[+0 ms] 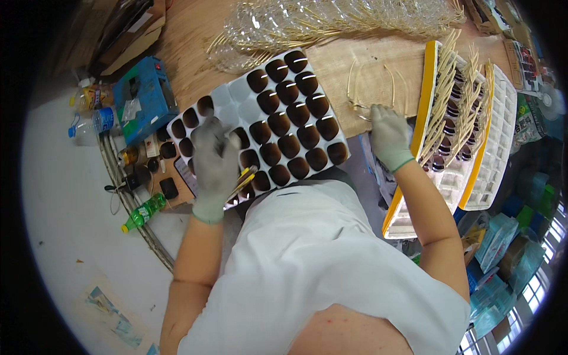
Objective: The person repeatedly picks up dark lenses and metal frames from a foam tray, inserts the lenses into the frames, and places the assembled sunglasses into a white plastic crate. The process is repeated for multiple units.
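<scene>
My left hand [215,157], in a pale work glove, is over the left part of a white tray [239,90] of dark brown sunglass lenses [278,123]. Motion smears its fingers, so whether they pinch a lens cannot be told. Beside its wrist, a tool with a yellow-and-black handle [244,179] lies across the tray's near edge; the hand partly hides it. My gloved right hand [390,136] is at the table's near edge, fingers closed together on the front of a thin gold eyeglass frame [357,106]. The frame's temples point away from me.
Many gold frames in clear wrapping [331,21] lie along the far side. On the right, a yellow-edged white tray [429,100] holds frames with dark lenses; another white compartment tray [498,136] adjoins it. Left are a blue machine [145,97] and a green bottle [144,212].
</scene>
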Action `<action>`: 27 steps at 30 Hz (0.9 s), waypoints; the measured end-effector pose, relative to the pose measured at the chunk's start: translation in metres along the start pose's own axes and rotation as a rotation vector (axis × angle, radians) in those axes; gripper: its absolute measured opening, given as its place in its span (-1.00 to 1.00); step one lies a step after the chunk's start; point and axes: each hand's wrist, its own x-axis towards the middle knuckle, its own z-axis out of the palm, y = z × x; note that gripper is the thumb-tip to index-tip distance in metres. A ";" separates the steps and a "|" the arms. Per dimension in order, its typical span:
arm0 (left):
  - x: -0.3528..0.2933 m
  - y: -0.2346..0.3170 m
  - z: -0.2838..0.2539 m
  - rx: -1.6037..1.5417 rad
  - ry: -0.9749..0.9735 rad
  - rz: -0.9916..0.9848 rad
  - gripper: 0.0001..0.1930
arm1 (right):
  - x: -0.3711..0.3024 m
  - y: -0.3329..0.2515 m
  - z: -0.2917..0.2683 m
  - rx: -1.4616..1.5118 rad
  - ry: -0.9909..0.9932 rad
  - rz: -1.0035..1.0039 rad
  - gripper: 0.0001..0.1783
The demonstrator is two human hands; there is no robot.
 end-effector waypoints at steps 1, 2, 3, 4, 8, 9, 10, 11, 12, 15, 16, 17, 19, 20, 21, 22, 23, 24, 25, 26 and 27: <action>0.036 -0.022 0.011 0.136 0.141 0.078 -0.71 | 0.009 0.000 0.019 -0.113 -0.042 -0.007 -0.59; 0.076 -0.022 0.018 0.300 0.345 0.234 -0.68 | 0.019 -0.002 0.024 -0.126 -0.117 0.018 -0.59; 0.119 -0.035 0.021 0.492 0.499 0.356 -0.74 | 0.027 -0.006 0.027 -0.137 -0.190 0.036 -0.59; 0.166 -0.060 0.026 0.558 0.481 0.178 -0.72 | 0.034 -0.012 0.030 -0.152 -0.264 0.051 -0.59; 0.246 -0.112 0.048 0.198 0.100 -0.563 -0.78 | 0.062 -0.001 0.022 -0.069 -0.448 0.079 -0.58; 0.257 -0.120 0.052 0.041 -0.019 -0.734 -0.81 | 0.055 0.003 0.028 -0.069 -0.263 0.039 -0.54; 0.268 -0.129 0.057 -0.123 -0.145 -0.897 -0.84 | 0.053 0.003 0.021 -0.014 -0.157 0.011 -0.53; 0.275 -0.139 0.050 -0.343 -0.227 -0.952 -0.88 | 0.050 0.003 0.005 0.039 -0.054 -0.012 -0.52; 0.277 -0.149 0.051 -0.443 -0.174 -0.967 -0.88 | 0.047 0.000 -0.009 0.093 0.050 -0.039 -0.51; 0.278 -0.138 0.038 -0.702 -0.051 -0.987 -0.86 | 0.030 -0.013 -0.039 0.333 0.130 0.015 -0.54; 0.276 -0.126 0.030 -0.790 -0.003 -0.955 -0.86 | 0.024 -0.019 -0.045 0.388 0.187 0.006 -0.56; 0.271 -0.115 0.022 -0.871 0.055 -0.928 -0.85 | 0.018 -0.029 -0.048 0.452 0.240 -0.009 -0.58; 0.258 -0.110 0.003 -1.059 0.126 -0.819 -0.90 | 0.014 -0.056 -0.058 0.534 0.345 -0.073 -0.63; 0.247 -0.096 -0.008 -1.003 0.129 -0.706 -0.89 | 0.018 -0.071 -0.061 0.602 0.302 -0.115 -0.64; 0.231 -0.066 -0.019 -0.944 0.119 -0.595 -0.87 | 0.023 -0.088 -0.064 0.667 0.258 -0.144 -0.65; 0.207 -0.042 -0.028 -0.883 0.110 -0.487 -0.84 | 0.027 -0.105 -0.066 0.731 0.212 -0.176 -0.67; 0.178 -0.028 -0.036 -0.781 0.088 -0.366 -0.81 | 0.036 -0.123 -0.066 0.783 0.191 -0.245 -0.71; 0.148 -0.015 -0.044 -0.681 0.065 -0.244 -0.78 | 0.043 -0.144 -0.061 0.802 0.245 -0.313 -0.82; 0.118 -0.009 -0.056 -0.578 0.040 -0.122 -0.75 | 0.049 -0.160 -0.059 0.733 0.204 -0.349 -0.86; 0.080 -0.020 -0.064 -0.339 -0.017 0.079 -0.73 | 0.055 -0.177 -0.059 0.668 0.162 -0.396 -0.90; 0.039 -0.018 -0.067 -0.396 -0.142 0.069 -0.72 | 0.059 -0.193 -0.047 0.602 0.183 -0.374 -0.91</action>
